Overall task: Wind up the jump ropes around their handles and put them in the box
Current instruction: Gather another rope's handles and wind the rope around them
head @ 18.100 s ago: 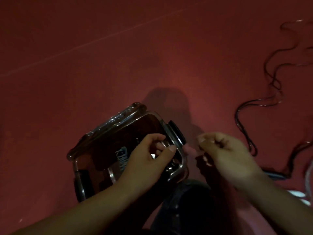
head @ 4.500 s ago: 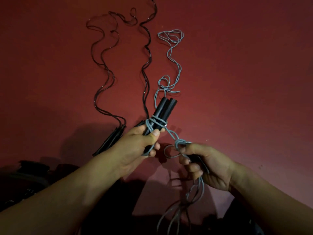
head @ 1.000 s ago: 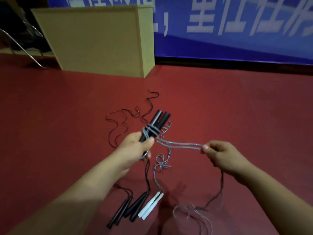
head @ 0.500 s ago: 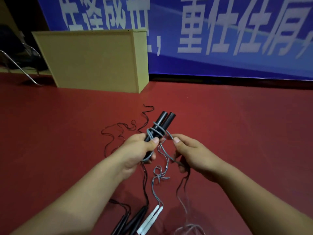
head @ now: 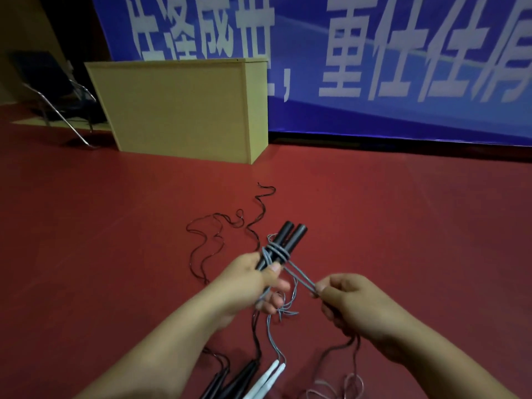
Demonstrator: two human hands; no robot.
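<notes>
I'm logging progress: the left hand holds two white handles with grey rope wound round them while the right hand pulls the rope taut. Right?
Not quite. The head view shows the handles in the left hand are black, not white. The rest holds: grey rope is wound round them and the right hand pulls it taut.

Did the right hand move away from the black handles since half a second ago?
Yes. The right hand has pulled back, rightward and toward the person, away from the black handles, drawing the grey cord taut.
</notes>
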